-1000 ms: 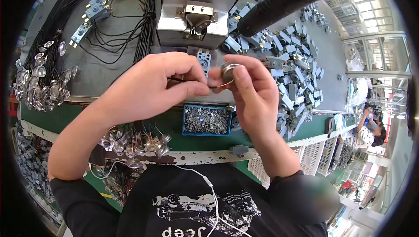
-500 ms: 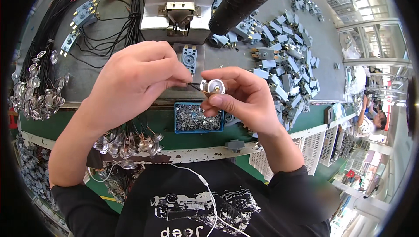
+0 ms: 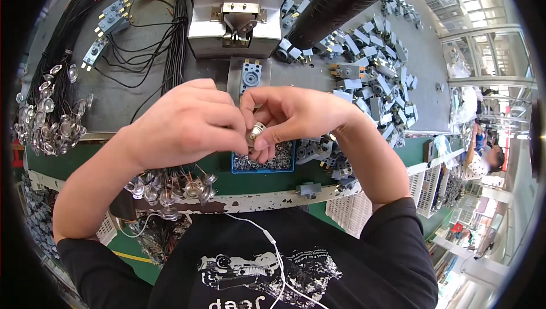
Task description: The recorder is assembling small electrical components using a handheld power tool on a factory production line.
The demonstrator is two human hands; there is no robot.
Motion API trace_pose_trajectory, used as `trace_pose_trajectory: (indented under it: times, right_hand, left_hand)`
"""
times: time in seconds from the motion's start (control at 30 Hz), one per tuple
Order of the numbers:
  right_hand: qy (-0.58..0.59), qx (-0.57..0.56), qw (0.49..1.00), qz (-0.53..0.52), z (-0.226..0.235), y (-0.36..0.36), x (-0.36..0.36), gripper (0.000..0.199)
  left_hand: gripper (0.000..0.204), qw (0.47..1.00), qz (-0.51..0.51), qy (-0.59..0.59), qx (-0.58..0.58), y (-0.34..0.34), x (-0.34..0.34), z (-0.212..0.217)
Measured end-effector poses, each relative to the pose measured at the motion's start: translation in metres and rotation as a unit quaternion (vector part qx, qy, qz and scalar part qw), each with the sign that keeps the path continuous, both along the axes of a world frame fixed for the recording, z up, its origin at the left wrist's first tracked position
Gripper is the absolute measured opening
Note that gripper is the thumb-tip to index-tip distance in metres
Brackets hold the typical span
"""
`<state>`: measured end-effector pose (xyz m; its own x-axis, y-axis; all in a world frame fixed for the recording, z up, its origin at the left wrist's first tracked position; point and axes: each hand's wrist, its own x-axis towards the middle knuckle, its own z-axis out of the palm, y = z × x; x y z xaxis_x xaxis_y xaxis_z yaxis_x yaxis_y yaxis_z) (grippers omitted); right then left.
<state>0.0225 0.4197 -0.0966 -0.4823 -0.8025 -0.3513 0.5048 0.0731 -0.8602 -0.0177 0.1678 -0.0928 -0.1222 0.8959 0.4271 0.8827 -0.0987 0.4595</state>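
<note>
1. I pinch a small round metal part point(image 3: 255, 132) between the fingertips of both hands, so both grips are closed on it: my left hand point(image 3: 190, 121) presses in from the left, and my right hand point(image 3: 287, 116) curls around it from the right and from below.
2. The part sits between my thumbs, above the green edge of the bench and just over a small blue tray of tiny metal pieces point(image 3: 263, 161).
3. Behind my hands stands a grey press fixture point(image 3: 242, 10) with a small grey block point(image 3: 250, 74) in front of it.
4. Black wires with red ends point(image 3: 170, 30) run down the left of the bench.
5. Shiny round discs on leads point(image 3: 51, 118) lie far left; more point(image 3: 170, 186) hang at the bench edge under my left wrist.
6. Grey switch bodies point(image 3: 369, 81) are scattered to the right.
</note>
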Motion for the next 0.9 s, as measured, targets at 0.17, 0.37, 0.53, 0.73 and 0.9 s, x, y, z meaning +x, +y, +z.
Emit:
trace_pose_trajectory:
  times: [0.17, 0.37, 0.53, 0.73, 0.9]
  right_hand:
    - [0.383, 0.251, 0.872, -0.174, 0.045, 0.004, 0.027, 0.026]
    - [0.616, 0.048, 0.662, -0.424, 0.067, 0.021, 0.009, 0.031]
    - [0.56, -0.032, 0.546, -0.622, 0.105, -0.024, -0.006, 0.038]
    - [0.588, -0.054, 0.642, -0.489, 0.082, -0.013, -0.048, 0.067]
    - [0.641, -0.097, 0.637, -0.418, 0.073, -0.01, -0.065, 0.061]
  left_hand:
    - [0.016, 0.989, 0.129, -0.047, -0.053, -0.008, 0.008, 0.002]
    - [0.024, 0.968, 0.239, -0.077, -0.006, 0.02, -0.016, -0.004]
    - [0.021, 0.964, 0.247, -0.062, -0.078, 0.015, -0.014, -0.017]
    - [0.026, 0.957, 0.233, -0.083, -0.152, 0.021, -0.019, -0.004]
    - [0.021, 0.968, 0.228, -0.031, -0.098, 0.024, -0.019, -0.006]
